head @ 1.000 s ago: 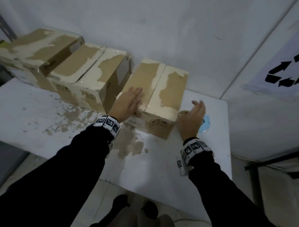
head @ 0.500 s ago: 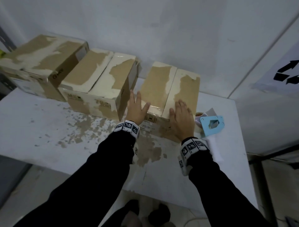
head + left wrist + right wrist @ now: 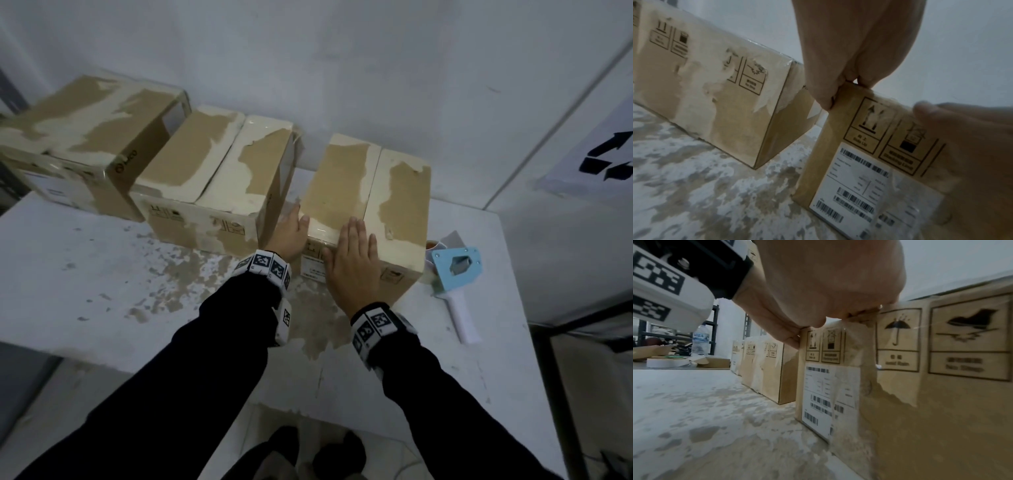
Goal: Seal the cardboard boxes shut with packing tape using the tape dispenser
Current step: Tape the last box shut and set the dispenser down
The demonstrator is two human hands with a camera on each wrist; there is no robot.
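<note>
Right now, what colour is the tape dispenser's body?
Light blue, with a white handle, on the tape dispenser; the head view shows it best.

- A narrow gap between the right box (image 3: 366,192) and the middle box (image 3: 219,181) is filled by the left hand (image 3: 289,236).
- The way behind all the boxes is blocked by the wall (image 3: 342,68).
- Just right of the right box, the tape dispenser (image 3: 455,274) is laid.
- Bare table (image 3: 102,291) is left open in front of the boxes.
</note>
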